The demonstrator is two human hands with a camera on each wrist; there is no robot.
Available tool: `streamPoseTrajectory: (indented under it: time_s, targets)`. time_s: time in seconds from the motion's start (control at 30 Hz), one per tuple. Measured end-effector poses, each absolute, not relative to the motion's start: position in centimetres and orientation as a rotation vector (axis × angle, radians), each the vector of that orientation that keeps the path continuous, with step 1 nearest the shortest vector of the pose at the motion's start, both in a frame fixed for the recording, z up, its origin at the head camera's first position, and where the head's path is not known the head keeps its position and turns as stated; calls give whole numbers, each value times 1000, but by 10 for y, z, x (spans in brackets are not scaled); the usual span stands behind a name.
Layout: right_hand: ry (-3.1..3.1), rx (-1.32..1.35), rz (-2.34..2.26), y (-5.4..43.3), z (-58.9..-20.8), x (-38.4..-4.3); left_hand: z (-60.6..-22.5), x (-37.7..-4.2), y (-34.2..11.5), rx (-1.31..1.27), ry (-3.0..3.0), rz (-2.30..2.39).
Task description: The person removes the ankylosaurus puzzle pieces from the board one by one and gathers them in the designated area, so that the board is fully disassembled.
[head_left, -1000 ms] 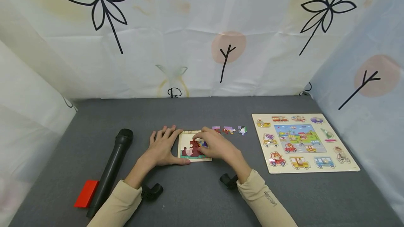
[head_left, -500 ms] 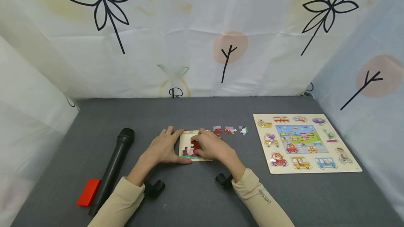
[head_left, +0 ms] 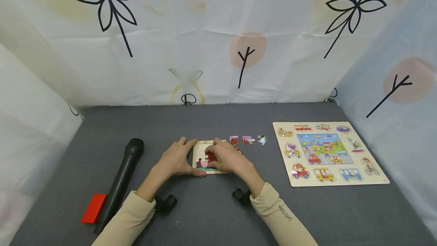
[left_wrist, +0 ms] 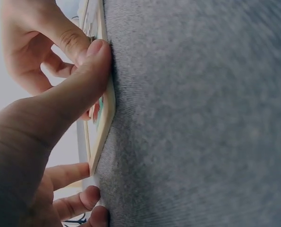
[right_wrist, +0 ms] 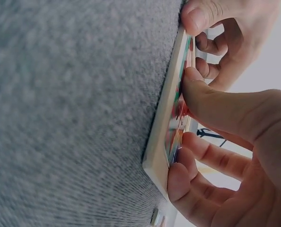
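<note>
Step in hand, as judged: a piece is being fitted or pressed into the small square wooden puzzle tray with a pale rim [head_left: 200, 149], which is lying flat on the dark grey cloth-covered table [head_left: 205, 215] between both hands. The left hand [head_left: 176, 161] is bracing its left side, loosely spread, thumb on the near edge. The right hand [head_left: 230, 157] is bending thumb and fingers over the picture, a gap between them; cannot tell whether a piece is being pinched. Next move probably calls for seating it flush, tray steady. Loose purple-and-red jigsaw pieces [head_left: 247, 140] are lying beyond; the right hand is masking the tray's right half. Well apart: large cream vehicle-puzzle board [head_left: 326, 143], black microphone-shaped cylinder [head_left: 117, 185], red rectangular block [head_left: 94, 208].
</note>
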State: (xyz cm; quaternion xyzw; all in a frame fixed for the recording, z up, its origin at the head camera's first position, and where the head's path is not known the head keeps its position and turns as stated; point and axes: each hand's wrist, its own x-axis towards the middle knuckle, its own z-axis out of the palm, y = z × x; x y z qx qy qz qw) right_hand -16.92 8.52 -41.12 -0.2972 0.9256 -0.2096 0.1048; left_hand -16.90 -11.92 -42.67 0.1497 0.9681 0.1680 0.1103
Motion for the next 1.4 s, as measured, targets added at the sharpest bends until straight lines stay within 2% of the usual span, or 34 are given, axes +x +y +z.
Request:
streamPoseTrajectory:
  time_s: [1.4]
  targets:
    - [2756,-870,-653,84,-416,-165,-431,-170,-122,405,2811,561]
